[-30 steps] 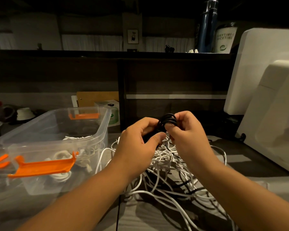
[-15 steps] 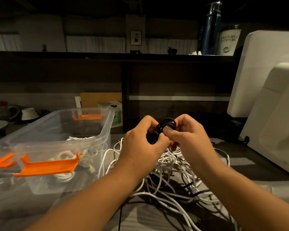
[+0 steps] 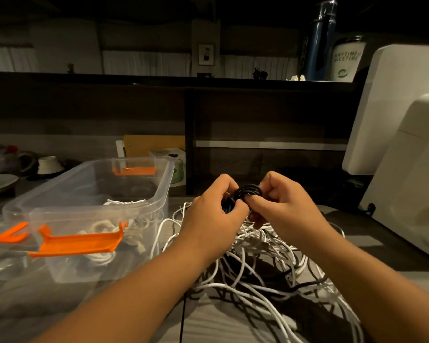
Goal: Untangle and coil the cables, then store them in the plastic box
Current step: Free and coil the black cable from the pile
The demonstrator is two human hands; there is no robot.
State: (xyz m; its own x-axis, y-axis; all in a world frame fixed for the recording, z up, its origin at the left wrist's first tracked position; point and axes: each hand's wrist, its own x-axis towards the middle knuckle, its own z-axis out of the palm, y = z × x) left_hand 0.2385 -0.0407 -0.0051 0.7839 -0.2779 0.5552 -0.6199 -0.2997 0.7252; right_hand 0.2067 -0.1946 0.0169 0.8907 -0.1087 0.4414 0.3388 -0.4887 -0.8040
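My left hand [image 3: 208, 214] curls around the near left side of a small black cable coil [image 3: 248, 191], thumb pressed in against it. My right hand [image 3: 285, 206] pinches the coil's right edge between thumb and forefinger. Over the last second both hands have stayed raised over the same spot, only closing in a little. The left fingers have wrapped further over the loops, so the coil looks tighter. I judge the black cable to be nearly wound, perhaps with its end being tucked in, and not yet stored.

Directly below lies a loose tangle of white cables [image 3: 258, 256] with some dark strands through it, so much sorting remains. Just left of it stands the clear plastic box [image 3: 169, 174] with orange latches [image 3: 77, 242], already holding coiled white cables [image 3: 124, 201].

Everything rests on a grey table [image 3: 203, 325]. A white appliance [image 3: 406, 169] stands at right. On a dark shelf behind stand a blue bottle [image 3: 317, 40] and a printed cup [image 3: 347, 60]. The room is dim.
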